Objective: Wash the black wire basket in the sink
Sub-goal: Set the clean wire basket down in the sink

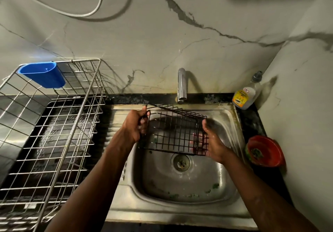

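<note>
The black wire basket [173, 130] is held tilted over the steel sink [232, 116], just below the tap [182, 85]. My left hand [134, 125] grips the basket's left rim, fingers curled round the wires. At the basket's right end, my right hand [212, 140] is wet and blurred, its fingers reaching behind the wire side. No water stream shows from the tap. The drain [181, 161] lies beneath the basket.
A large steel dish rack [54, 141] with a blue plastic cup holder [43, 73] stands on the counter to the left. A dish soap bottle [246, 94] sits at the sink's back right corner, a red bowl [264, 150] to its right. Green scraps lie in the basin.
</note>
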{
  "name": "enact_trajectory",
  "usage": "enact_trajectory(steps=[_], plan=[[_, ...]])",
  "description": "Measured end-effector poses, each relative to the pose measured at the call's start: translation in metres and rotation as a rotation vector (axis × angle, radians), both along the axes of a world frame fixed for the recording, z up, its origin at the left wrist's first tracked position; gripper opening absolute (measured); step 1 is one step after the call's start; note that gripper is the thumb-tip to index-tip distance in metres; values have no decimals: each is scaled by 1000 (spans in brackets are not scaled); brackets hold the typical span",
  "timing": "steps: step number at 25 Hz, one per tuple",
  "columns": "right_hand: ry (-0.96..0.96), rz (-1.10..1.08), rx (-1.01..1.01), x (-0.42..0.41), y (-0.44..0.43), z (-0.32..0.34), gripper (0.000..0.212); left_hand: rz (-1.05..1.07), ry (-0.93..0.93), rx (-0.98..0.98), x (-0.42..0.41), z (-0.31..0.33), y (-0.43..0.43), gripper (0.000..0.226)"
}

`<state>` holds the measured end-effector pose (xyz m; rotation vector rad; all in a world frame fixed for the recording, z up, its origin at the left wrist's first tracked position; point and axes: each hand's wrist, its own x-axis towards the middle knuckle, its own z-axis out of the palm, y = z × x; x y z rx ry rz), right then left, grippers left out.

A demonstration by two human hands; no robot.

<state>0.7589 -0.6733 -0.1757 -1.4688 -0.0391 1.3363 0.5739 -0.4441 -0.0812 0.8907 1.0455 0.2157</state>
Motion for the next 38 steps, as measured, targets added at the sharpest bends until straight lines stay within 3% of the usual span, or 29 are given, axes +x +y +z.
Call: enact_trajectory(steps=[2, 6, 9, 11, 13, 15, 16, 17, 19, 22, 25, 28, 33, 36, 38], plan=[[-115, 6, -57, -4, 1, 10, 97, 30, 145, 78, -6, -9, -2, 45], [-308, -88, -83, -5, 3, 34, 73, 16, 267, 94, -14, -13, -23, 64], [-515, -186, -59, -12, -4, 50, 65, 48, 161, 160, -20, -11, -37, 70], [-641, -240, 105, -23, -17, 53, 57, 118, 4, 250, -25, -13, -42, 71], [-695, -231, 173, -32, -29, 46, 64, 145, -71, 329, -25, -19, -49, 71], [-601, -206, -109, -30, -28, 27, 81, 41, 20, 325, -22, -40, -55, 82], [-435, -158, -289, -29, -26, 20, 88, -38, 105, 279, -23, -55, -58, 88], [-277, -72, -418, -29, -26, 12, 94, -104, 198, 219, -26, -72, -59, 88], [-185, 28, -535, -27, -30, -4, 96, -173, 341, 98, -34, -98, -61, 74], [-233, -21, -517, -23, -36, -8, 92, -176, 343, 28, -33, -114, -56, 86], [-313, -71, -430, -13, -37, -3, 104, -192, 323, 73, -22, -102, -49, 97], [-473, -98, -280, -9, -39, 11, 98, -189, 182, 201, -19, -71, -51, 82], [-727, -315, 236, -28, -49, 34, 74, -111, -243, 352, -29, -51, -60, 56], [-850, -341, 23, -37, -42, 29, 85, -92, -210, 431, -22, -62, -64, 60], [-599, -248, -280, -29, -33, 22, 99, -104, 67, 358, -13, -72, -70, 65]])
